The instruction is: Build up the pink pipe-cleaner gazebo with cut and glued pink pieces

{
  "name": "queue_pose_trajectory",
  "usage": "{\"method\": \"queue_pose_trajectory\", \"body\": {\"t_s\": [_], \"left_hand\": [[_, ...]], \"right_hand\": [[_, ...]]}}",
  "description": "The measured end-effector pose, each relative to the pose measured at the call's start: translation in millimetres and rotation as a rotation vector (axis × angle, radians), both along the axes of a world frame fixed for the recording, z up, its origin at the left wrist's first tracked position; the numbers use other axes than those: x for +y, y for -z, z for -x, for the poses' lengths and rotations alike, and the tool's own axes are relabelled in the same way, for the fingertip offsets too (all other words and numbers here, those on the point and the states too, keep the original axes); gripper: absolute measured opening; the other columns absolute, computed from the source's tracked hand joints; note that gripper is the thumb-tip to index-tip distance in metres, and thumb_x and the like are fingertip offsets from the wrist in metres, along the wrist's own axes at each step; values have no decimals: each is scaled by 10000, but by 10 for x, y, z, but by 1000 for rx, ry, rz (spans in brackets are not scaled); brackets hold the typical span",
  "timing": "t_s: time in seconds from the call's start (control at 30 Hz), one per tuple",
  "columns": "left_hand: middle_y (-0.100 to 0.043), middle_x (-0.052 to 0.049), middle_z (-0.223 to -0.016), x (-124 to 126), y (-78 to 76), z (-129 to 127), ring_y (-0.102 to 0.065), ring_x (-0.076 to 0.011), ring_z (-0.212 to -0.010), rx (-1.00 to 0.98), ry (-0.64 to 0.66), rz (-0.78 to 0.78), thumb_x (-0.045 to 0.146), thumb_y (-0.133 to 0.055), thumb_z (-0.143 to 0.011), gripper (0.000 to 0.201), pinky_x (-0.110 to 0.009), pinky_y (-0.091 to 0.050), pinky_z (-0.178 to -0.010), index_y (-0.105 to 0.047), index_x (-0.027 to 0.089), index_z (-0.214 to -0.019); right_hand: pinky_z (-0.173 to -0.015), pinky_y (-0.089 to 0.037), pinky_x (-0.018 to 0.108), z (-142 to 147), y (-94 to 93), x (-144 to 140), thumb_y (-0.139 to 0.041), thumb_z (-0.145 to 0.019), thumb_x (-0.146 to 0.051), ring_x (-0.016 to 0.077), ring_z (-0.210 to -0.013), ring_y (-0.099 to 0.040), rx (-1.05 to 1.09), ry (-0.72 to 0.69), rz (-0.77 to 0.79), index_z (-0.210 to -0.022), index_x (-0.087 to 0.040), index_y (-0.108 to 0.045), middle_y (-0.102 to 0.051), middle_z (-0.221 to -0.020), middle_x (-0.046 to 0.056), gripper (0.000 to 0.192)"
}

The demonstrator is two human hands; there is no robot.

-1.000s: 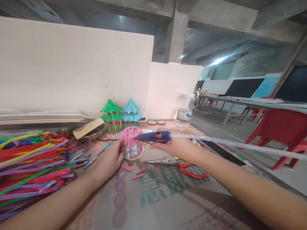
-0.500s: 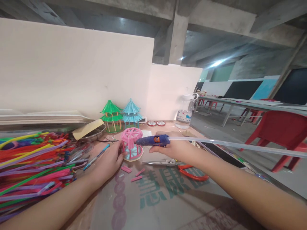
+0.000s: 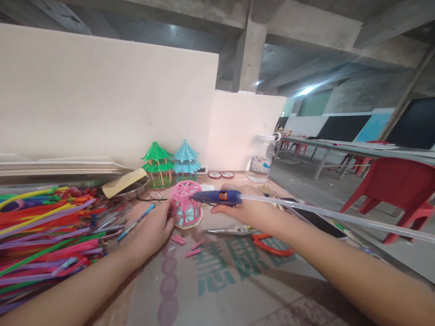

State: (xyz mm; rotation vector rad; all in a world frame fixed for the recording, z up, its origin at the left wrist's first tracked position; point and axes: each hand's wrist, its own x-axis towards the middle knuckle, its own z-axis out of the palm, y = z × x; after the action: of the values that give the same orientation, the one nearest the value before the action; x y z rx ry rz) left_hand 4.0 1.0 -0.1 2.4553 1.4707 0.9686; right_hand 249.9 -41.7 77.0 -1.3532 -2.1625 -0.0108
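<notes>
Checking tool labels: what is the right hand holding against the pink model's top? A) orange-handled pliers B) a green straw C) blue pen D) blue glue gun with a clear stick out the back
D: the right hand grips the blue glue gun, its nozzle at the roof of the pink model, with the clear glue stick trailing behind; the pliers and pen lie on the table.

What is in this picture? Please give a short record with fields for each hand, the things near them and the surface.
left hand: left hand touches the base of the pink straw pavilion
right hand: right hand grips the blue glue gun, nozzle at the pavilion roof
nearby: red-handled pliers, cut pink pieces, colored straws
behind: green pavilion, blue pavilion
surface: printed cardboard
</notes>
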Motion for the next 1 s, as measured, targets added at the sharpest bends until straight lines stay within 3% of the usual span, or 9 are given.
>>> {"method": "queue_pose_trajectory", "body": {"t_s": [0.17,0.33,0.47,0.57,0.67,0.77,0.9,1.0], "left_hand": [[-656,-103,-978,-13,-25,-20,-614,-279,-942,-3,9,-7,257,-441,-828,182,-411,-469,-823,-520,197,-981],[-652,-99,-966,-30,-52,-21,-609,-278,-953,26,4,-2,265,-436,-828,165,-406,-462,-836,-519,201,-956],[-657,-89,-974,-24,-43,-12,-609,-274,-955,26,-4,-28,259,-457,-815,162,-398,-463,-837,-534,205,-947],[-657,-85,-968,-15,-36,-8,-613,-268,-941,16,3,-19,249,-455,-815,173,-392,-470,-827,-536,206,-962],[-641,-89,-995,-11,-39,-8,-598,-266,-966,29,18,8,233,-431,-826,198,-405,-462,-849,-521,203,-1001],[-619,-97,-1001,-16,-45,-12,-567,-271,-1018,31,20,10,227,-401,-839,201,-428,-444,-887,-499,201,-1012],[-614,-108,-1019,-31,-50,-26,-570,-274,-1011,13,12,22,231,-382,-842,192,-425,-450,-876,-483,195,-1001],[-624,-111,-1011,-28,-40,-31,-589,-273,-957,9,-11,35,233,-383,-836,194,-420,-464,-844,-490,185,-991]], "right_hand": [[-517,-252,227,19,8,7,-640,-725,-588,136,-575,-490,-43,60,-7,-746,-198,-616,-573,-597,-7,392],[-534,-285,231,6,37,40,-647,-720,-580,147,-597,-512,-12,49,-12,-775,-201,-632,-588,-612,-1,383],[-632,-400,244,-18,77,103,-634,-767,-494,162,-722,-591,194,-131,64,-933,-231,-653,-671,-795,10,312],[-614,-433,239,-31,57,118,-592,-799,-452,152,-677,-604,329,-223,189,-972,-213,-652,-676,-754,4,301],[-548,-427,232,-70,2,122,-515,-830,-456,138,-580,-577,352,-211,297,-811,-165,-664,-646,-637,13,327],[-589,-448,234,-158,-35,189,-424,-871,-455,136,-606,-594,387,-192,306,-697,-150,-661,-652,-640,35,423],[-728,-471,251,-294,-51,439,-456,-861,-475,154,-713,-632,427,-169,232,-741,-142,-674,-678,-698,51,416],[-669,-476,228,-340,-63,701,-553,-818,-450,158,-775,-634,361,-78,280,-875,-166,-675,-703,-838,51,315]]}}
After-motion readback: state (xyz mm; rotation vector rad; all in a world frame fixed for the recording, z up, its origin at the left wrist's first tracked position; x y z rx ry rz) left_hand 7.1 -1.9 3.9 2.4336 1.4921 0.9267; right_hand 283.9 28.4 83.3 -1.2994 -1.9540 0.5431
